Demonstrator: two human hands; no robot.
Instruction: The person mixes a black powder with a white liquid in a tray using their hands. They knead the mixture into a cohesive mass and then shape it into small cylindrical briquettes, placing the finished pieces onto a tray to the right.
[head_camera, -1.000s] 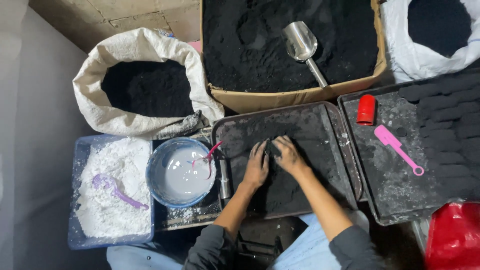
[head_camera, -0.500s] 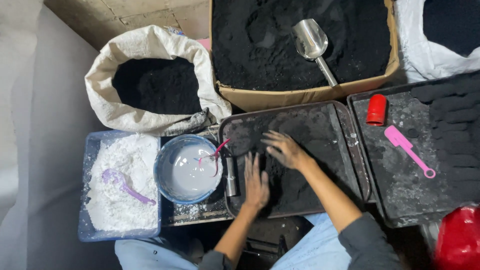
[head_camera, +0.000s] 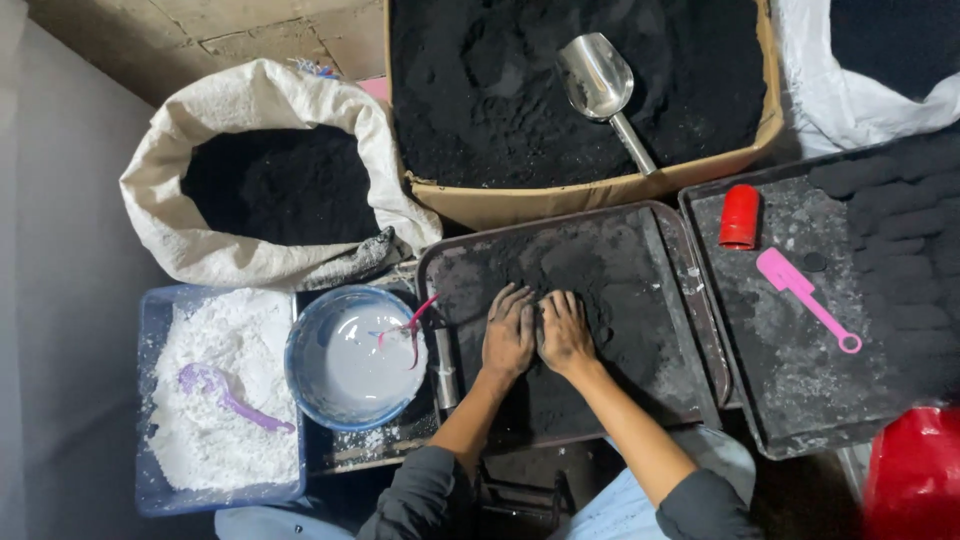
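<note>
Black powder (head_camera: 590, 270) right under fingertips, spread over dark tray (head_camera: 690, 300). Left hand (head_camera: 508, 333) and right hand (head_camera: 565, 332) side by side, touching, palms down, fingers loose and flat, pressing powder, gripping nothing. Blue bowl (head_camera: 352, 358) of white liquid just left of tray, white powder tub (head_camera: 215, 400) beyond. Metal scoop (head_camera: 603, 85) in cardboard box (head_camera: 600, 190) behind. Red cylinder (head_camera: 740, 216), pink spatula (head_camera: 805, 297) on right tray, well apart.
</note>
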